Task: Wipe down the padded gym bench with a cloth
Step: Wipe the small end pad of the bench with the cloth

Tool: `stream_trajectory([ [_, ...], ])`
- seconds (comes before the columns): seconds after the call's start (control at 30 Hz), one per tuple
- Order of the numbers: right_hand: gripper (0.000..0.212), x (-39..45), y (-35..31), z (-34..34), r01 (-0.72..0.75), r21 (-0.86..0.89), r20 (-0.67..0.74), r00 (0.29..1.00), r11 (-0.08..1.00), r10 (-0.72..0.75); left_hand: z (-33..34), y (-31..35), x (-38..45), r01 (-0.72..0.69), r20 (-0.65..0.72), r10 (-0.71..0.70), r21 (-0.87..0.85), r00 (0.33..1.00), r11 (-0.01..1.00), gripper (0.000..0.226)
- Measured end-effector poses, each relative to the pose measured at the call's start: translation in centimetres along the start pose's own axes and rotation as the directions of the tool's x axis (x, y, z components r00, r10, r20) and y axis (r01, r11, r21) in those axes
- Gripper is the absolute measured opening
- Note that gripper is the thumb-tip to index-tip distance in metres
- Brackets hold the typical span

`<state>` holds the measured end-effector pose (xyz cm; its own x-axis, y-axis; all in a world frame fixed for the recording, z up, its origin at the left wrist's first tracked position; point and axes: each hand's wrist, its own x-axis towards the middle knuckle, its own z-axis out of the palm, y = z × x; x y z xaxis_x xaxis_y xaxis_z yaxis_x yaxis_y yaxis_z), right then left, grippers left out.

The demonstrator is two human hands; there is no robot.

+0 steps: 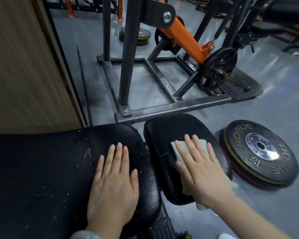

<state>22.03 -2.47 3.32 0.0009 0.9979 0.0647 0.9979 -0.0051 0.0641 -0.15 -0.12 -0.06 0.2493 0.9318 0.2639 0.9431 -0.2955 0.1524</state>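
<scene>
The black padded bench has two pads: a long back pad (41,169) at lower left, its surface cracked and flecked, and a smaller seat pad (164,133) to its right. My left hand (114,183) lies flat with straight fingers on the right end of the long pad. On the seat pad my right hand (198,168) presses flat on a pale green cloth (179,149). The cloth shows past the fingertips and below the wrist; its middle is hidden under the hand.
A stack of Rogue 35 weight plates (261,154) lies on the grey floor right of the seat pad. A steel machine frame (162,107) with an orange arm (185,37) and a loaded plate stands just beyond the bench. A wooden panel (24,66) rises at left.
</scene>
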Motion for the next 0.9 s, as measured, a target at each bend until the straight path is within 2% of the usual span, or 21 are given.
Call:
stream_trajectory([
  [0.07,0.071,2.5,-0.4,-0.4,0.063,0.011,0.027,0.998,0.998,-0.063,0.0,0.1,0.0,0.005,0.001,-0.005,0.002,1.000,1.000,0.058],
  [0.13,0.076,5.6,-0.8,-0.4,0.062,0.080,0.070,0.995,0.995,-0.067,-0.1,0.1,0.0,0.008,-0.001,-0.008,0.005,1.000,1.000,0.058],
  [0.27,0.055,10.8,-2.1,-0.5,0.007,0.108,0.127,0.992,0.994,-0.021,0.0,0.1,0.1,0.008,-0.004,-0.008,0.009,1.000,1.000,0.058],
  [0.33,0.052,11.5,-2.3,-0.5,-0.003,0.124,0.133,0.991,0.992,-0.014,0.0,0.1,0.0,0.010,0.000,-0.010,0.012,1.000,1.000,0.058],
  [0.5,0.074,7.8,-2.3,-0.9,0.063,0.138,0.115,0.990,0.989,-0.079,0.1,0.0,0.1,0.012,0.003,-0.012,0.009,1.000,1.000,0.058],
  [0.6,0.061,3.3,-1.8,-0.6,0.118,0.064,0.032,0.992,0.991,-0.120,0.0,0.1,0.2,0.015,0.005,-0.015,-0.004,1.000,1.000,0.058],
  [0.77,0.048,-2.5,-1.3,-0.3,0.145,0.105,-0.031,0.989,0.984,-0.143,0.1,0.0,0.1,0.004,-0.011,-0.004,-0.014,1.000,1.000,0.058],
  [0.9,0.049,-1.6,-1.4,-0.4,0.126,0.096,0.004,0.992,0.987,-0.127,0.0,0.0,0.2,0.010,-0.003,-0.010,-0.020,1.000,1.000,0.059],
])
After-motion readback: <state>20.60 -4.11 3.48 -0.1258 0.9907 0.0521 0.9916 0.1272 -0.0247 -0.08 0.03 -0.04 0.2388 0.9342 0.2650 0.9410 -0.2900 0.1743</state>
